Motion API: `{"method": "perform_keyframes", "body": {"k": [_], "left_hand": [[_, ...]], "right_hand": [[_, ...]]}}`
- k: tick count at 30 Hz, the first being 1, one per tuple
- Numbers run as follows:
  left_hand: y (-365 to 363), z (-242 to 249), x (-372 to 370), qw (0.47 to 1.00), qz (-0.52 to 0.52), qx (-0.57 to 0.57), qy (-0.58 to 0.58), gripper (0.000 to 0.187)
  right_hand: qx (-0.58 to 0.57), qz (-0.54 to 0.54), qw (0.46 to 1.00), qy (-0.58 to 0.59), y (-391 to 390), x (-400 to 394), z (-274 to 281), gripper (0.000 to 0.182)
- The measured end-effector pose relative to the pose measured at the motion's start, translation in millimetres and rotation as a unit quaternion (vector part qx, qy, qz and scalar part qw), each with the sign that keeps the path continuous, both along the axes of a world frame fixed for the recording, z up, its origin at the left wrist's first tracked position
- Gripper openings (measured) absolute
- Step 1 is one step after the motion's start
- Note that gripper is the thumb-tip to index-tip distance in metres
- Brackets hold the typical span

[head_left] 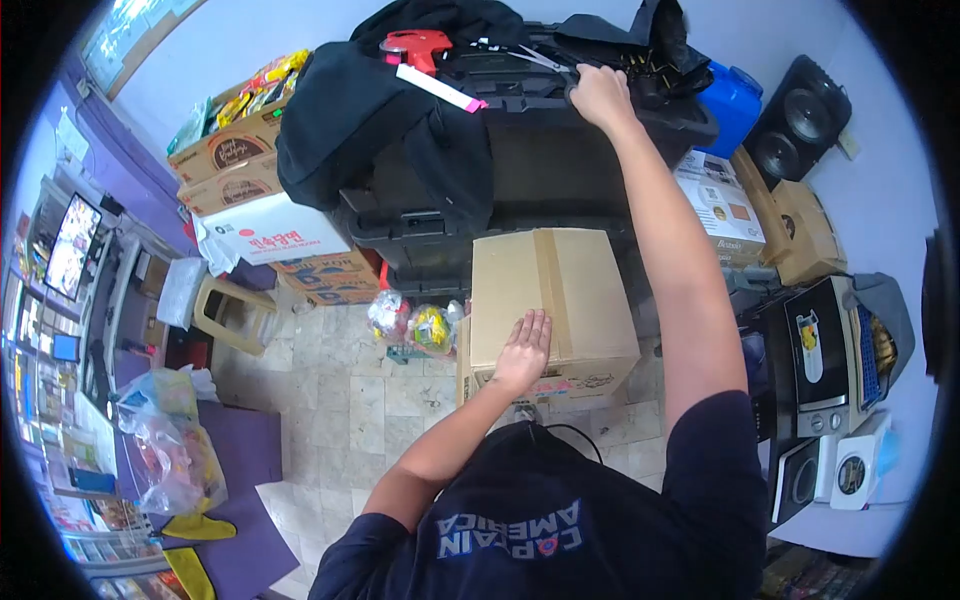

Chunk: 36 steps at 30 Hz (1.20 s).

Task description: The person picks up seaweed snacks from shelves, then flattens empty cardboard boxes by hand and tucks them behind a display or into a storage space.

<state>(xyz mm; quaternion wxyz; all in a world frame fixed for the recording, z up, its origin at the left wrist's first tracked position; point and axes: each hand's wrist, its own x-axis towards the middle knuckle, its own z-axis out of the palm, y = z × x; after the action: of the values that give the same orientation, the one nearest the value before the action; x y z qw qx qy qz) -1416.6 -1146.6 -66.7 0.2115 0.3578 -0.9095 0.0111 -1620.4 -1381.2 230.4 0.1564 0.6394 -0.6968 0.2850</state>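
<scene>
In the head view, a taped cardboard box [590, 290] stands in front of me, its top flaps closed under a strip of brown tape [552, 290]. My left hand [527, 348] lies flat on the near part of its top, fingers stretched out. Farther off, my right hand [603, 97] has its fingers round the dark handle of a pair of scissors [543, 60], over the lid of a stacked black storage bin [560, 105]. The blades point left. Left of the scissors, a red tape dispenser [418, 48] and a white strip with pink ends [437, 87] rest on dark cloth.
Black clothing [340, 130] drapes over the bins. Stacked cartons [290, 230] and a beige stool [235, 312] are at left; a speaker [805, 115], a blue container [733, 105] and a microwave [822, 350] at right. Plastic-wrapped items [430, 328] sit beside the box on the tiled floor [350, 410].
</scene>
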Motion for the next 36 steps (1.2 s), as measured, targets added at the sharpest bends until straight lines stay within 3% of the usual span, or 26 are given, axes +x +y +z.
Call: {"method": "perform_keyframes", "body": {"k": [2,4,6,9,12,14,15,16,17,18,19,21,24,28,31,34,36], "left_hand": [[-0.6,3.4,0.6,1.0,0.002,0.005,-0.009,0.05],[0.3,5.6,0.9,1.0,0.0,0.013,-0.016,0.049],[-2.0,7.2,1.1,1.0,-0.003,0.018,-0.02,0.049],[-2.2,4.7,0.6,0.999,-0.006,0.018,-0.028,0.049],[-2.8,0.9,0.8,0.999,-0.007,-0.002,-0.038,0.047],[-3.6,0.1,1.7,0.999,-0.01,-0.003,-0.036,0.047],[-4.3,0.3,1.5,0.999,-0.011,-0.005,-0.033,0.047],[-5.9,1.9,1.1,0.999,-0.015,-0.001,-0.033,0.047],[-6.3,4.1,1.7,0.999,-0.018,0.004,-0.034,0.048],[-6.9,5.5,2.3,0.999,-0.02,0.009,-0.036,0.048],[-7.6,5.7,2.9,0.999,-0.019,0.012,-0.033,0.048],[-10.1,6.3,3.2,0.999,-0.022,0.017,-0.03,0.047],[-10.0,13.6,4.0,0.999,-0.021,0.019,-0.038,0.048],[-11.9,17.3,4.5,0.998,-0.025,0.024,-0.044,0.048],[-16.9,19.8,4.9,0.998,-0.027,0.034,-0.042,0.047],[-26.5,21.6,7.6,0.996,-0.027,0.069,-0.039,0.043],[-35.2,16.7,12.0,0.993,-0.026,0.11,-0.026,0.039]], "right_hand": [[0.079,0.014,0.997,0.021,-46.7,-16.2,-12.8,0.034],[0.106,0.029,0.994,-0.026,-62.8,-23.8,-16.3,0.035],[0.089,0.031,0.995,0.023,-73.9,-33.4,-20.5,0.034],[0.021,-0.014,0.987,0.158,-50.9,-29.5,-10.4,0.029],[-0.155,0.085,0.978,0.109,-29.7,-29.9,-14.5,0.024],[-0.174,0.185,0.965,0.057,36.9,-5.2,-26.5,0.017],[-0.112,0.258,0.96,-0.009,82.5,10.3,-43.1,0.015],[0.037,0.328,0.941,-0.078,126.3,24.1,-59.9,0.019],[0.195,0.327,0.925,0.02,154.0,22.9,-104.3,0.049],[0.196,0.346,0.915,0.066,186.4,17.7,-173.0,0.071],[0.352,0.336,0.873,0.024,217.7,29.6,-176.4,0.084],[0.318,0.333,0.887,-0.018,259.0,32.4,-203.8,0.085],[0.279,0.293,0.911,-0.077,269.8,22.8,-228.3,0.084],[0.297,0.33,0.895,-0.042,263.2,5.9,-236.7,0.072],[0.238,0.288,0.927,0.019,268.9,16.6,-242.4,0.056],[0.106,0.155,0.98,0.072,265.4,33.2,-270.7,0.035],[0.159,0.115,0.976,0.093,255.2,44.2,-275.3,0.024]]}}
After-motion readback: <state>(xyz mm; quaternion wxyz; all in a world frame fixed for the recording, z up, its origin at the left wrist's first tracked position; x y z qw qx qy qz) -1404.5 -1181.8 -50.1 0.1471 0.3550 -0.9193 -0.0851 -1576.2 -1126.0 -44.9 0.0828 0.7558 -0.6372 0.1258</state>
